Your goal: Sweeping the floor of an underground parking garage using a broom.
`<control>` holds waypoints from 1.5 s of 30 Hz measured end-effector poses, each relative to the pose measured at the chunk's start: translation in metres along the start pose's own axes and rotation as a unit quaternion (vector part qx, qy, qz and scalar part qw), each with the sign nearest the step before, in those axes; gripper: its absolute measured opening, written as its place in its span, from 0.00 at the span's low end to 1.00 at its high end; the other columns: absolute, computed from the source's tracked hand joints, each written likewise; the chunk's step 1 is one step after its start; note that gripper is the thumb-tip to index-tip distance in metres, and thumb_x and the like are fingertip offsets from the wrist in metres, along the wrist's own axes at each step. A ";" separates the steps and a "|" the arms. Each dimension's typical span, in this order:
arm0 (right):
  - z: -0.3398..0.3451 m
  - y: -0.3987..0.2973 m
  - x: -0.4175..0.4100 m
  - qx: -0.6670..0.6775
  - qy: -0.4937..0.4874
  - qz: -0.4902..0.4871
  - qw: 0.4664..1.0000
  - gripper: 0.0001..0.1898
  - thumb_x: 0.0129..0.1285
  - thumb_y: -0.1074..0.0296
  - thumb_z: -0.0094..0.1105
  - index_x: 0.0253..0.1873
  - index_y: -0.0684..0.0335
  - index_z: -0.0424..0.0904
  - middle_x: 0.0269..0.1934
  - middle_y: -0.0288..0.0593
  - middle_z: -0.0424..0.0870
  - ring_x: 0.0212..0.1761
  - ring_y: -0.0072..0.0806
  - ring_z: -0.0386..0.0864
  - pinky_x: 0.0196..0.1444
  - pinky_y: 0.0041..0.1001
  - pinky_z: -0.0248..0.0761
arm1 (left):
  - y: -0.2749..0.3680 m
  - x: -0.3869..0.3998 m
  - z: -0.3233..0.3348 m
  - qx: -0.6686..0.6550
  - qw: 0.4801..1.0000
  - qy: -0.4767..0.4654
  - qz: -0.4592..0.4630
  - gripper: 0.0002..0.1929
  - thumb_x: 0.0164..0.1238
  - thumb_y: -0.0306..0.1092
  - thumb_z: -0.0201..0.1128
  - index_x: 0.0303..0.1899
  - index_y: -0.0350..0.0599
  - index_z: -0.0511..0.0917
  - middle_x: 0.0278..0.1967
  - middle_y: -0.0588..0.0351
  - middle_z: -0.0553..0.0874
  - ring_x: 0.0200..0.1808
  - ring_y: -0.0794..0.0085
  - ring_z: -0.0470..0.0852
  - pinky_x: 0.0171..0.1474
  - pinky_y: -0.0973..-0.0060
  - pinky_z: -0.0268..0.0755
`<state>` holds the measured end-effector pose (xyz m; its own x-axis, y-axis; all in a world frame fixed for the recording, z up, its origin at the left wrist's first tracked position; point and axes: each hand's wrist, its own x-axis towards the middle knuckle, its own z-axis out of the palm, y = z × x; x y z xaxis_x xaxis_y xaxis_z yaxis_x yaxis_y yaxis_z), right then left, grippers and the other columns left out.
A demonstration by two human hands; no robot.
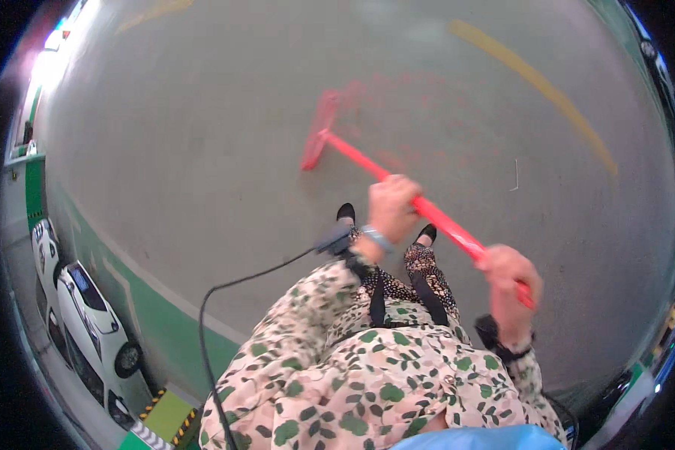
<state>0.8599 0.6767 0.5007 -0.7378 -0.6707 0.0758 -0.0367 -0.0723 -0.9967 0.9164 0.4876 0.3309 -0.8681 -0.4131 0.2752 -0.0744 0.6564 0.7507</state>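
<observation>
My left hand (392, 209) grips the middle of a red pole, part of a long-handled floor mop or broom (450, 228). My right hand (511, 281) is closed around the pole near its end, which pokes out below the fingers. The pole slants up and left to a wide, flat red head (319, 132) on the grey floor (230, 129). Motion blurs the head, so its exact kind cannot be told. Faint red marks (410, 121) show on or over the floor right of the head; whether they are blur or stains is unclear.
White cars (93, 315) stand at the left, beyond a green floor strip (174, 306). A yellow line (540, 84) curves across the floor at upper right. A thin pale bent piece or mark (516, 175) shows at right. A black cable (247, 275) runs from my left wrist.
</observation>
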 end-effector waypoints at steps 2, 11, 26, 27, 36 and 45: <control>0.022 0.037 0.004 -0.006 -0.046 0.044 0.998 0.03 0.61 0.76 0.54 0.33 0.66 0.73 0.37 0.42 0.79 0.42 0.29 0.77 0.46 0.28 0.69 | -0.034 -0.027 -0.025 0.102 0.992 -0.037 -0.071 0.13 0.46 0.43 0.70 0.25 0.50 0.74 0.26 0.59 0.78 0.35 0.61 0.78 0.33 0.64 0.66; 0.079 0.097 0.026 0.023 -0.044 0.155 0.987 0.04 0.64 0.74 0.53 0.37 0.68 0.76 0.37 0.41 0.81 0.36 0.23 0.76 0.41 0.23 0.71 | -0.123 -0.049 -0.044 0.111 0.912 -0.345 -0.190 0.14 0.54 0.44 0.63 0.24 0.41 0.79 0.28 0.42 0.81 0.35 0.46 0.79 0.42 0.57 0.71; -0.042 -0.037 -0.009 -0.393 0.068 0.038 0.916 0.07 0.54 0.77 0.59 0.29 0.65 0.68 0.28 0.45 0.73 0.33 0.34 0.74 0.38 0.31 0.67 | 0.103 0.069 0.217 -0.166 0.916 -0.324 0.170 0.09 0.51 0.40 0.64 0.28 0.49 0.76 0.32 0.55 0.78 0.38 0.57 0.78 0.38 0.59 0.73; -0.044 -0.033 -0.010 -0.430 -0.015 0.025 0.902 0.08 0.51 0.76 0.61 0.29 0.65 0.68 0.28 0.45 0.72 0.33 0.36 0.74 0.38 0.31 0.66 | 0.102 0.070 0.219 -0.188 0.915 -0.296 0.199 0.09 0.51 0.40 0.64 0.29 0.49 0.75 0.33 0.56 0.78 0.39 0.58 0.78 0.37 0.59 0.72; -0.131 -0.068 -0.002 -0.300 -0.071 -0.087 0.947 0.10 0.52 0.70 0.65 0.32 0.60 0.70 0.30 0.40 0.75 0.37 0.40 0.78 0.37 0.36 0.69 | 0.114 0.121 0.170 -0.080 0.924 -0.175 0.332 0.10 0.49 0.33 0.64 0.32 0.50 0.71 0.33 0.61 0.78 0.41 0.68 0.77 0.43 0.68 0.64; -0.199 0.031 0.119 0.014 -0.099 0.075 0.992 0.02 0.59 0.79 0.54 0.36 0.66 0.73 0.37 0.41 0.77 0.41 0.29 0.75 0.46 0.27 0.68 | 0.028 0.114 0.164 0.051 0.999 -0.020 0.000 0.12 0.45 0.33 0.69 0.25 0.46 0.71 0.24 0.56 0.76 0.31 0.59 0.76 0.38 0.64 0.65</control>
<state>0.6370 0.7419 0.4729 -0.5859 -0.8077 -0.0662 0.0843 0.0205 -0.9962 0.7349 0.5621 0.2848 -0.8870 -0.3884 0.2497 -0.1217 0.7182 0.6851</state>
